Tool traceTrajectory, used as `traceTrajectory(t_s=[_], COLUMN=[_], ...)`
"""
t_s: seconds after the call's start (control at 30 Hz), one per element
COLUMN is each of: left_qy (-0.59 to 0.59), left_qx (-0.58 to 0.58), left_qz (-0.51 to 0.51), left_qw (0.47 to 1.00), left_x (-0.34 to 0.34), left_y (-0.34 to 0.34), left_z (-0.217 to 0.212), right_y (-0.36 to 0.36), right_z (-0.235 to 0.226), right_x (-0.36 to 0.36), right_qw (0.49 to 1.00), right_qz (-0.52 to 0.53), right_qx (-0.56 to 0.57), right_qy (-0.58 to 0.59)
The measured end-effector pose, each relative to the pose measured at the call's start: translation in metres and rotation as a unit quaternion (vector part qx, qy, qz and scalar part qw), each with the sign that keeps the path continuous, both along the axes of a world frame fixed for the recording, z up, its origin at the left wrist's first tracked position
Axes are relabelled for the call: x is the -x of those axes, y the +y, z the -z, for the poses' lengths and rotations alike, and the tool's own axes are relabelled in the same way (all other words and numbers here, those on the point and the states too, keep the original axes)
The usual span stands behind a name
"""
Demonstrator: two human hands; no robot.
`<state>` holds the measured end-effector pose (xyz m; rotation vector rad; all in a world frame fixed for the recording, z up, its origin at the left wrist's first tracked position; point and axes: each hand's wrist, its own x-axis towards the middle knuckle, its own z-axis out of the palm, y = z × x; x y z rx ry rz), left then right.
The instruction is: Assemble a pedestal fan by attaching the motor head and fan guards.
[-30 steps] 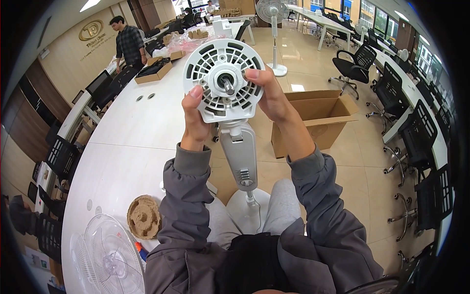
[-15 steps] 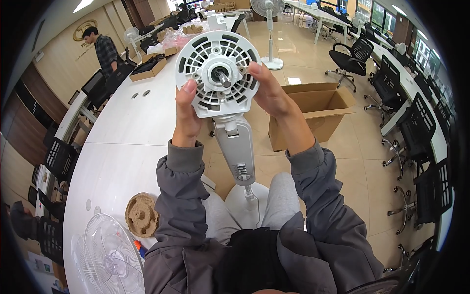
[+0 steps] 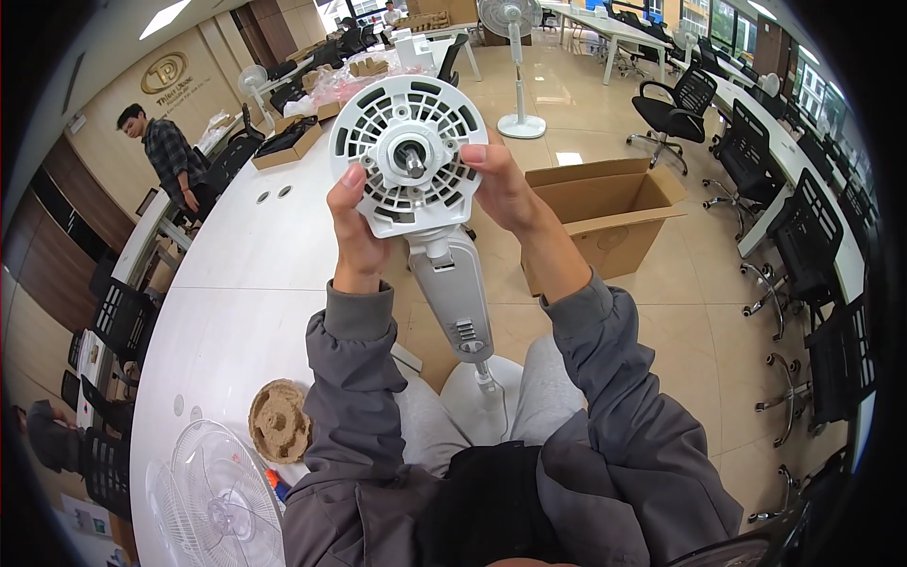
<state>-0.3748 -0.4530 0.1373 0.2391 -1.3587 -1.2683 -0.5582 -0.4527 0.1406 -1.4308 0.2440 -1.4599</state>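
Observation:
A white stand-fan motor housing [image 3: 406,203] faces me at chest height, round and slotted, with a metal shaft [image 3: 415,170] sticking out of its centre. My left hand [image 3: 359,231] grips its left rim, the thumb resting on the front face. On the opposite rim my right hand [image 3: 505,189] is closed the same way. The other fingers of both hands are mostly hidden behind the housing. Below it runs the grey control column [image 3: 452,293] with a row of buttons, leading to a pole and a round white base [image 3: 461,402] between my legs.
On the white table [image 3: 241,321] to my left lie wire fan grilles [image 3: 213,501] and a moulded cardboard piece [image 3: 281,421]. An open cardboard box [image 3: 605,227] stands on the floor at right. Beyond are another stand fan [image 3: 518,76], office chairs [image 3: 675,113] and a person [image 3: 170,156].
The motor housing has shifted a little left and down in view, with both hands still on it. In the background, the person at left has turned and moved slightly left.

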Motion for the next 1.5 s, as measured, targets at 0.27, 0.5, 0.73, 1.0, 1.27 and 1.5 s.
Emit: traceTrajectory(t_s=[0.27, 0.5, 0.73, 1.0, 1.27, 1.5], left_qy=[0.01, 0.018, 0.014, -0.021, -0.014, -0.028], left_qx=[-0.004, -0.009, -0.005, 0.028, 0.005, 0.021], left_qz=[-0.004, -0.022, -0.018, 0.008, -0.009, -0.001], left_qw=[1.0, 1.0, 1.0, 0.999, 1.0, 0.999], left_x=[0.007, 0.009, 0.01, 0.002, 0.003, -0.001], left_y=[0.001, 0.003, 0.003, 0.003, 0.003, 0.002], left_z=[-0.004, -0.008, -0.01, -0.009, -0.005, -0.003], right_y=[0.001, -0.002, -0.006, 0.0, 0.003, 0.002], right_z=[-0.005, -0.008, -0.007, 0.0, -0.001, 0.002], right_x=[-0.003, -0.004, -0.001, -0.003, -0.003, -0.004], right_qw=[0.999, 1.0, 0.999, 1.0, 1.0, 1.0], right_qz=[0.029, 0.026, 0.034, 0.019, -0.011, 0.011], right_qx=[0.036, 0.001, 0.021, 0.01, -0.007, 0.019], right_qy=[-0.011, -0.006, 0.009, -0.008, -0.022, -0.018])
